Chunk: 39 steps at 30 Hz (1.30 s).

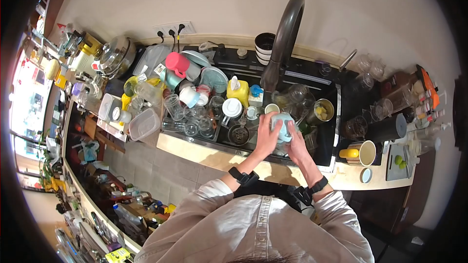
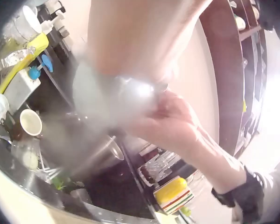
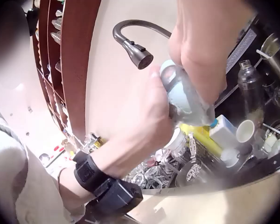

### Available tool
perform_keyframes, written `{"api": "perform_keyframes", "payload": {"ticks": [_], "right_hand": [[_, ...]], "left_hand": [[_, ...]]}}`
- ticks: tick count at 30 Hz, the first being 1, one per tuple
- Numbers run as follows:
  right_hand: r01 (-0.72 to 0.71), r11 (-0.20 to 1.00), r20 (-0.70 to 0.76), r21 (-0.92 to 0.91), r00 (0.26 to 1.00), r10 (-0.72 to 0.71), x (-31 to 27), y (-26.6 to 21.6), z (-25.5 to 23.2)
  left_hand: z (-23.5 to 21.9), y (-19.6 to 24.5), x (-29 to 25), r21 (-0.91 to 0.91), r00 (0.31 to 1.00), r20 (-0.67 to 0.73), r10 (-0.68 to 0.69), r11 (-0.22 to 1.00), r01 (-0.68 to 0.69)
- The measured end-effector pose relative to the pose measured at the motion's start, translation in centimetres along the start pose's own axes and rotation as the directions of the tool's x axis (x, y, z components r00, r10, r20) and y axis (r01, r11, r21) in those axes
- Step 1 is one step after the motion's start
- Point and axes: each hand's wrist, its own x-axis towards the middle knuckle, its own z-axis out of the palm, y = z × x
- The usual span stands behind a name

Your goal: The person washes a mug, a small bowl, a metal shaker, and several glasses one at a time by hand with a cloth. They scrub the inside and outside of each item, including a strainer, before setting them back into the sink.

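Both hands had their fingers curled round a pale blue, rounded plastic container with a loop – the left hand on one side, the right hand on the other. They held it raised above the black sink with a metal rim, with open air between them and the dark curved faucet. The round steel pot (yellow pieces inside) sat near the right hand, and the pale counter edge ran along the front – forearms reaching over it.
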Motion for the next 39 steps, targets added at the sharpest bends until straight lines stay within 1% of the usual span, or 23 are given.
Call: {"api": "perform_keyframes", "payload": {"ticks": [1,2,3,4,5,7,9,10,12,13,14,17,18,20,21,22,23,24,27,30,33,36,39], "right_hand": [[0.044,0.999,-0.006,0.003,0.999,-0.044,-0.2,0.0,0.2],[0.113,0.992,0.048,-0.053,0.993,-0.11,0.1,0.8,-0.5],[0.176,0.968,0.074,-0.179,0.984,-0.165,-0.1,0.8,-0.4],[0.238,0.924,0.105,-0.3,0.971,-0.216,-0.3,0.8,-0.3],[0.297,0.861,0.141,-0.414,0.955,-0.262,-0.4,0.8,-0.2],[0.282,0.879,0.106,-0.384,0.96,-0.261,-0.2,1.2,-0.3],[0.231,0.918,0.045,-0.323,0.972,-0.229,0.0,1.5,-0.3],[0.164,0.963,-0.011,-0.212,0.985,-0.17,0.0,1.3,-0.1],[0.032,0.999,-0.096,0.027,0.995,-0.03,-0.2,0.7,0.6],[-0.005,0.998,-0.078,0.059,0.997,0.01,-0.2,0.2,0.7],[-0.044,0.995,-0.059,0.089,0.997,0.049,-0.1,-0.4,0.6],[-0.154,0.981,-0.018,0.118,0.987,0.157,0.8,-1.6,-0.3],[-0.184,0.975,-0.004,0.123,0.983,0.186,1.2,-2.0,-0.5],[-0.233,0.966,-0.014,0.108,0.972,0.236,1.5,-2.7,-0.3],[-0.221,0.968,-0.014,0.115,0.975,0.224,1.8,-2.7,-0.4],[-0.209,0.97,-0.015,0.124,0.977,0.212,2.2,-2.7,-0.7],[-0.195,0.972,-0.017,0.132,0.98,0.199,2.4,-2.7,-0.8],[-0.175,0.972,0.005,0.157,0.984,0.177,2.5,-2.8,-0.7],[-0.148,0.968,0.06,0.201,0.988,0.139,2.7,-3.0,-0.3],[-0.197,0.965,0.068,0.173,0.98,0.188,3.0,-3.5,-0.4],[-0.27,0.951,0.051,0.152,0.963,0.266,3.5,-3.8,-1.2],[-0.303,0.939,0.039,0.16,0.953,0.301,4.8,-2.6,-2.8],[-0.277,0.947,-0.036,0.16,0.958,0.286,5.3,-1.7,-3.4]], "left_hand": [[-0.4,0.5,0.0,-0.237,0.965,0.082,-0.248,0.936,0.261],[-0.7,1.2,0.2,-0.43,0.867,0.218,-0.449,0.753,0.498],[-1.1,2.0,0.4,-0.554,0.717,0.39,-0.577,0.475,0.684],[-1.2,1.6,0.7,-0.559,0.669,0.42,-0.613,0.406,0.723],[-1.1,1.1,0.7,-0.572,0.705,0.407,-0.581,0.44,0.692],[-0.5,0.0,0.4,-0.593,0.77,0.384,-0.51,0.503,0.629],[0.1,-0.8,0.2,-0.53,0.836,0.29,-0.465,0.65,0.545],[0.2,-1.0,0.2,-0.491,0.867,0.243,-0.435,0.716,0.497],[-0.5,-0.6,0.3,-0.334,0.935,0.242,-0.26,0.882,0.331],[-1.0,-0.3,0.5,-0.251,0.953,0.252,-0.168,0.94,0.232],[-1.5,-0.5,0.7,-0.119,0.967,0.254,-0.007,0.992,0.038],[-2.8,0.1,1.3,-0.041,0.897,0.378,0.231,0.972,-0.233],[-3.1,0.2,1.4,-0.015,0.866,0.432,0.251,0.962,-0.271],[-3.2,0.1,1.0,-0.059,0.878,0.417,0.237,0.971,-0.234],[-3.1,0.1,0.8,-0.081,0.882,0.411,0.231,0.973,-0.217],[-2.9,-0.5,0.4,-0.223,0.907,0.391,0.155,0.972,-0.07],[-2.5,-1.5,-0.1,-0.361,0.92,0.384,0.076,0.93,0.074],[-2.3,-1.9,-0.3,-0.487,0.921,0.389,-0.006,0.848,0.211],[-2.2,-2.5,-0.2,-0.433,0.887,0.446,-0.121,0.838,0.332],[-2.3,-1.7,-0.3,-0.3,0.915,0.397,-0.075,0.931,0.207],[-3.6,-0.4,-0.1,-0.367,0.888,0.44,-0.133,0.876,0.313],[-4.4,-1.2,0.5,-0.409,0.821,0.551,-0.148,0.81,0.42],[-3.8,-1.7,-0.1,-0.67,0.834,0.542,-0.105,0.545,0.504]]}}
